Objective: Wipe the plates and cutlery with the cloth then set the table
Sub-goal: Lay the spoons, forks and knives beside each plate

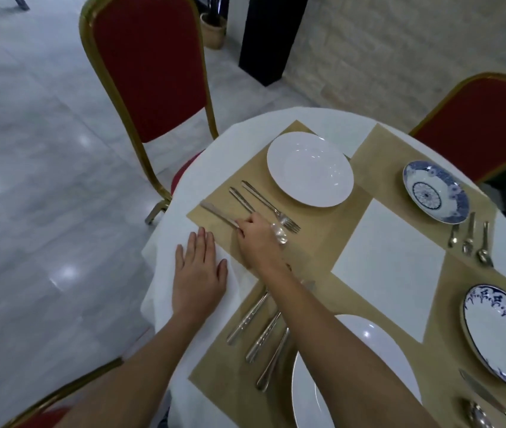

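1. two bare hands work at the left side of the round table [196, 180], which wears white fabric with tan placemats on top.
2. farthest left, a red chair [150, 72] with a gold frame stands against the table's far edge.
3. your left hand [199, 273] lies palm down on the white fabric at the table's edge, fingers straight and together, gripping nothing. you cannot tell whether that fabric is the wiping cloth or only the table covering.
4. just to its right, your right hand [256, 239] rests on the far-left placemat [322, 223], fingers curled around the near end of a knife [219, 214] whose blade lies flat on the mat, pointing away to the left.
5. beside the knife, a spoon [242, 199] and a fork [264, 200] lie parallel on the same mat; the spoon's bowl sits just beside your right knuckles.
6. beyond the fork, a white plate [310, 169] sits on that mat, its well showing plain glaze and glare.
7. near you, three cutlery pieces [264, 336] lie side by side left of a second white plate [366, 338], both partly hidden by your right forearm.
8. further right, a small blue-patterned plate [435, 191] holds only its pattern, with small cutlery [470, 233] just beside it.
9. rightmost, a blue-rimmed plate [504, 338] has a second knife [489, 396] and a second spoon [477, 413] near it.
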A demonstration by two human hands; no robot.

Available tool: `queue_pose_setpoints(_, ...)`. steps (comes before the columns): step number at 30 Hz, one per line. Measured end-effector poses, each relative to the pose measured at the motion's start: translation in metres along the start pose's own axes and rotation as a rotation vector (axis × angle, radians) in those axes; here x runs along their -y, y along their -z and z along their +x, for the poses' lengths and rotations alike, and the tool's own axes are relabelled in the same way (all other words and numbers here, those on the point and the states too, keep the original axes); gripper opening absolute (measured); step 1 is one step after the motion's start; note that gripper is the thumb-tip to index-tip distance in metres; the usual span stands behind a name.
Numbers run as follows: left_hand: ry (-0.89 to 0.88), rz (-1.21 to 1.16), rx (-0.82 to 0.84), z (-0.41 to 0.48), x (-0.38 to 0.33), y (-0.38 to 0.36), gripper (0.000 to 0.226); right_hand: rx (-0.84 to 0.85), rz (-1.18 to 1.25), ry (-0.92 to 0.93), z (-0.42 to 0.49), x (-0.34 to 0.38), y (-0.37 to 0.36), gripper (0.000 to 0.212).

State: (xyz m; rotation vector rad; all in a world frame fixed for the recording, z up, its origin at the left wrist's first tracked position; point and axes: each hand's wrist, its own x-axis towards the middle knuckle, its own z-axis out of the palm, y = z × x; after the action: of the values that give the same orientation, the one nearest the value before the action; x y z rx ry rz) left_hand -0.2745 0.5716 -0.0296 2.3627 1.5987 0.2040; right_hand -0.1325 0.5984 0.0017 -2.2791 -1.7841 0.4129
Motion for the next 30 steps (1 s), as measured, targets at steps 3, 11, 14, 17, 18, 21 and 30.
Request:
queue_pose_setpoints(3,0.005,0.002,0.0,0.0,0.0,0.0,0.062,-0.034,-0.147,0.058,-0.005,0.002,-0.001,0.029)
queue_pose_setpoints(11,-0.007,-0.002,0.02,0.001,0.003,-0.003,0.067,-0.009,-0.25,0.06,-0.007,0.001,0.005,0.028)
queue_pose_setpoints(14,-0.007,-0.02,0.052,0.0,0.003,0.002,0.066,-0.137,-0.228,0.077,-0.02,-0.01,0.025,0.015)
queue_pose_setpoints(17,-0.009,-0.056,0.098,-0.001,-0.013,0.019,0.058,-0.242,-0.17,0.041,-0.053,-0.029,0.057,0.033)
queue_pose_setpoints(18,-0.015,-0.076,0.088,-0.001,-0.023,0.026,0.057,-0.238,-0.166,-0.006,-0.065,-0.036,0.068,0.042)
queue_pose_setpoints(21,-0.108,-0.121,0.028,-0.01,-0.063,0.045,0.055,-0.257,-0.178,-0.148,-0.115,-0.058,0.099,0.056)
queue_pose_setpoints(30,-0.612,-0.376,0.033,-0.145,-0.215,0.047,0.06,-0.474,-0.156,-0.411,-0.336,-0.133,0.139,0.047)
